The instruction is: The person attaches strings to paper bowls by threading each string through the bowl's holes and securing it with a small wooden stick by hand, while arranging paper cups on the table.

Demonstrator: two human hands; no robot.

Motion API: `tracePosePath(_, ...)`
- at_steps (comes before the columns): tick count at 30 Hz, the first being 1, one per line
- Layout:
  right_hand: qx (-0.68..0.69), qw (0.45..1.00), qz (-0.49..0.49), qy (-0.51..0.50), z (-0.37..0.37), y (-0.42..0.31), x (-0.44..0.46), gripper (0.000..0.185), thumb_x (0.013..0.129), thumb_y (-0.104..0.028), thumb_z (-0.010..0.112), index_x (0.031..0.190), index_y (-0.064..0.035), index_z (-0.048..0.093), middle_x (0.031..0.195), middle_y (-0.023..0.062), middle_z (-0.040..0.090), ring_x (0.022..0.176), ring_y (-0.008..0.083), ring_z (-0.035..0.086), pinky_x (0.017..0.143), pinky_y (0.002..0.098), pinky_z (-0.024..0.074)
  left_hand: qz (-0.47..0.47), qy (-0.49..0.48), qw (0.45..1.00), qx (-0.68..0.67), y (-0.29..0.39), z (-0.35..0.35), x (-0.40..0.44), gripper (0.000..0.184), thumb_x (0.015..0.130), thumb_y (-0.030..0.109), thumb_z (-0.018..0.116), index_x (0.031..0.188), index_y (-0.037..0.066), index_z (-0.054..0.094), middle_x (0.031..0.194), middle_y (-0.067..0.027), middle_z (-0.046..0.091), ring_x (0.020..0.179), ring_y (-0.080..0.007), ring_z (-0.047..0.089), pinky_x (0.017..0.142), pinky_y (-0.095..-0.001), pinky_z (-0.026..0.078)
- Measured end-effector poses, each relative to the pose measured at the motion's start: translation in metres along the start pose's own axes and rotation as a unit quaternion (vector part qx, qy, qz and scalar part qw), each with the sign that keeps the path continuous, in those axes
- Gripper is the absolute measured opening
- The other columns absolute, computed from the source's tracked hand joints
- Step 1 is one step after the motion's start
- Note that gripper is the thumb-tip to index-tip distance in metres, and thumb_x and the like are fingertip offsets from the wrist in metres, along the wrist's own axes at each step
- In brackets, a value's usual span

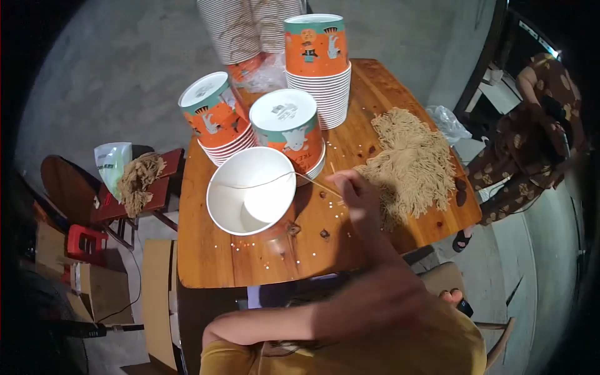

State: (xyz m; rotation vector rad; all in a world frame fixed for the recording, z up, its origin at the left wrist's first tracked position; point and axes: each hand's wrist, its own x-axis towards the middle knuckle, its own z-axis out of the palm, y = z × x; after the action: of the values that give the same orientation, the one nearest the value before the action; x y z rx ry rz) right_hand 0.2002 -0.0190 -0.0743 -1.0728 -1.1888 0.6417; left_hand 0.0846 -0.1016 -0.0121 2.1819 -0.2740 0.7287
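Observation:
My right hand is closed in a pinch over the table, with short tan strands showing at its fingers. From it a thin tan cord runs left to a white paper bucket and across its mouth. The bucket tilts towards me and its inside shows. Close to the right hand lies a heap of tan cords. My left forearm crosses in front of my body, under the right arm. Fingertips near my right sleeve may belong to my left hand, beside a small black thing; their grip is unclear.
Stacked printed paper buckets stand at the back of the wooden table. Small white bits are scattered on it. At left a stool bears more tan cords and a bag. A person stands at right.

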Motion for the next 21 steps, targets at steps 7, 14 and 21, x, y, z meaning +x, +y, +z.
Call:
tracePosePath(7, 0.007, 1.0, -0.018, 0.003, 0.0, 0.006, -0.005, 0.008, 0.089, -0.009, 0.059, 0.086, -0.0016, 0.06, 0.075, 0.0014, 0.061, 0.066, 0.0082, 0.053, 0.06, 0.0251, 0.0429, -0.25, 0.261, 0.825, 0.434, -0.013, -0.072, -0.073, 0.023, 0.077, 0.005, 0.067, 0.096, 0.003, 0.056, 0.091, -0.0129, 0.053, 0.085, -0.0309, 0.051, 0.072, -0.0389, 0.041)
tracePosePath(14, -0.126, 0.981, -0.144, -0.027, 0.009, 0.0, -0.014, 0.004, 0.083, -0.007, 0.062, 0.083, -0.0037, 0.06, 0.068, 0.0066, 0.057, 0.058, 0.0168, 0.055, 0.053, 0.0282, 0.0434, -0.23, 0.317, 0.789, 0.473, -0.016, -0.06, -0.079, 0.026, 0.076, 0.003, 0.067, 0.099, 0.004, 0.056, 0.099, -0.0134, 0.053, 0.093, -0.0306, 0.051, 0.08, -0.0401, 0.04)
tracePosePath(21, -0.189, 0.976, -0.076, -0.075, 0.019, -0.012, -0.028, 0.005, 0.081, -0.007, 0.065, 0.083, -0.0044, 0.061, 0.068, 0.0059, 0.06, 0.056, 0.0178, 0.058, 0.052, 0.0308, 0.0452, -0.314, 0.305, 0.695, 0.571, -0.026, -0.082, -0.091, 0.03, 0.078, 0.009, 0.067, 0.106, 0.005, 0.055, 0.104, -0.0117, 0.052, 0.104, -0.0288, 0.048, 0.091, -0.0413, 0.033)
